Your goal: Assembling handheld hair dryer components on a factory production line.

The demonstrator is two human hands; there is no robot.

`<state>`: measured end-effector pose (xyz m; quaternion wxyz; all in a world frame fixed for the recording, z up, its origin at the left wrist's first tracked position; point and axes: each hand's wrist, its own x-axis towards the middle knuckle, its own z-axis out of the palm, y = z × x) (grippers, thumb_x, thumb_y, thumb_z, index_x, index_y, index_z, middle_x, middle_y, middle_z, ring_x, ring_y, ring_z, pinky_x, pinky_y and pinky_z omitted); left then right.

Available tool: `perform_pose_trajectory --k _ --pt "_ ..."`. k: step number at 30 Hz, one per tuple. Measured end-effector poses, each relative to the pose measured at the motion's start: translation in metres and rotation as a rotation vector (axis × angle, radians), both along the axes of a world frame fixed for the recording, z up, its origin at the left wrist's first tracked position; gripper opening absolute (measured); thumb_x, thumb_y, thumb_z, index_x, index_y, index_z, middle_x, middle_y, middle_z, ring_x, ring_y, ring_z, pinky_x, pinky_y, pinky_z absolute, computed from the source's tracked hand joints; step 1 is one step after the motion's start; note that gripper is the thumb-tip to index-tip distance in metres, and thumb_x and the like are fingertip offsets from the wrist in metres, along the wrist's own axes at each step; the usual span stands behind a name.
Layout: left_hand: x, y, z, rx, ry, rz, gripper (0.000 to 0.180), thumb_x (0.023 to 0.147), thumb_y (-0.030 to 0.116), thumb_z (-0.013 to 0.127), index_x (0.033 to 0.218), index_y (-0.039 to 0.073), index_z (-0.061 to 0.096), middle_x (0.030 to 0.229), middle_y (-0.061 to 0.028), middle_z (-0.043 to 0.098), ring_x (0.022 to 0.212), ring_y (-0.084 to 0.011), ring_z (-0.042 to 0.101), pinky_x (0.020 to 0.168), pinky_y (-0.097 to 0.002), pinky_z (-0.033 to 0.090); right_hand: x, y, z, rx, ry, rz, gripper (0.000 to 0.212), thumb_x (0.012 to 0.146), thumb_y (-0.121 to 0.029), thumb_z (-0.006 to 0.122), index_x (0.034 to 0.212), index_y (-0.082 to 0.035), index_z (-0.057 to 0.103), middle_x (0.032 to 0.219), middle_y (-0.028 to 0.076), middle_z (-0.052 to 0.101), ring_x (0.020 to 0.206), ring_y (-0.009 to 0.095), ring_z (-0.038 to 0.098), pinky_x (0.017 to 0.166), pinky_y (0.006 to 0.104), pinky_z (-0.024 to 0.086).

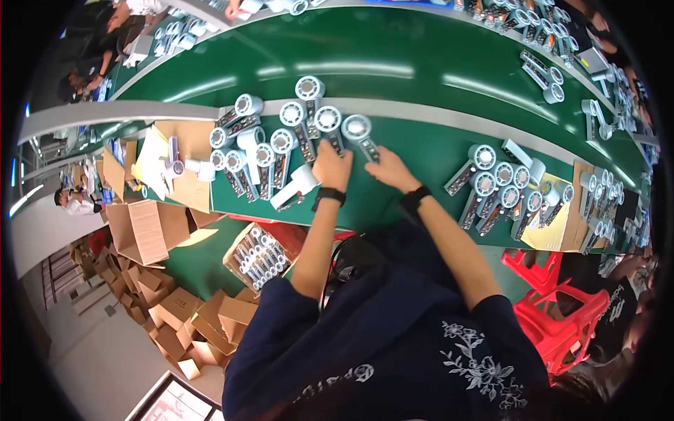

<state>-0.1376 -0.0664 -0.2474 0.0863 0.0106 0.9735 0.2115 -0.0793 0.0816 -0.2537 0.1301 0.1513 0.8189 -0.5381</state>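
With fingers of the left hand (333,170) bent at the lower end of a grey-blue fan-like unit (328,119), at twelve o'clock from them; grip partly hidden, so no telling whether closed round the handle or merely touching. With fingers of the right hand (390,170) pinched on the handle end of a second unit (357,127), round head towards eleven o'clock.

Around them, left to right: at eight o'clock, a carton (232,262) packed with rows of similar pieces; at ten o'clock on the green tabletop (435,156), a loose left cluster (264,155), one piece (303,179) on its side near the left wrist; at three o'clock, a right cluster (504,175).

Judged by looks: round heads already on, handles mostly uncovered, with circuitry in view in both clusters; which counts as finished, impossible to tell.
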Motion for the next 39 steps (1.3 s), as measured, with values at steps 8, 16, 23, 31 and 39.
perform_pose_trajectory --k 8,16,23,31,39 --pt "0.007 0.006 0.015 1.284 -0.476 0.285 0.022 0.088 0.023 0.052 0.099 0.005 0.045 0.072 -0.0027 0.048 0.050 -0.0117 0.044 0.043 -0.0254 0.036 0.047 0.034 0.141 -0.735 -0.107 -0.208 0.023 0.094 -0.023 0.045 0.106 -0.004 0.045 0.070 0.001 0.048 0.050 0.007 0.042 0.043 0.0203 0.033" --pt "0.049 0.021 0.156 1.563 -0.497 -0.048 0.030 0.099 0.025 0.032 0.116 0.003 0.041 0.086 -0.0049 0.050 0.053 -0.0079 0.043 0.041 -0.0199 0.031 0.102 0.045 0.213 -0.810 0.126 -0.278 0.035 0.098 -0.024 0.034 0.123 -0.002 0.039 0.083 0.004 0.050 0.052 0.007 0.041 0.045 0.0197 0.033" --pt "0.092 0.046 0.198 1.547 -0.488 -0.144 0.031 0.099 0.024 0.031 0.120 0.002 0.035 0.095 -0.0086 0.049 0.056 -0.0086 0.046 0.042 -0.0197 0.035 0.116 0.046 0.223 -0.818 0.279 -0.369 0.041 0.097 -0.023 0.034 0.130 0.001 0.034 0.085 0.006 0.049 0.054 0.008 0.042 0.046 0.0203 0.033" --pt "0.108 0.061 0.210 1.587 -0.407 -0.194 0.034 0.099 0.025 0.032 0.122 0.000 0.030 0.098 -0.0120 0.048 0.057 -0.0093 0.047 0.040 -0.0203 0.038 0.123 0.037 0.225 -0.738 0.369 -0.386 0.040 0.096 -0.023 0.035 0.127 0.002 0.035 0.083 0.006 0.050 0.056 0.009 0.044 0.050 0.0210 0.035" --pt "0.126 0.072 0.218 1.627 -0.414 -0.176 0.037 0.098 0.028 0.034 0.122 0.000 0.029 0.099 -0.0123 0.048 0.059 -0.0098 0.049 0.039 -0.0204 0.038 0.129 0.039 0.231 -0.697 0.420 -0.375 0.040 0.095 -0.024 0.035 0.126 0.001 0.033 0.080 0.006 0.050 0.058 0.008 0.044 0.052 0.0206 0.036"
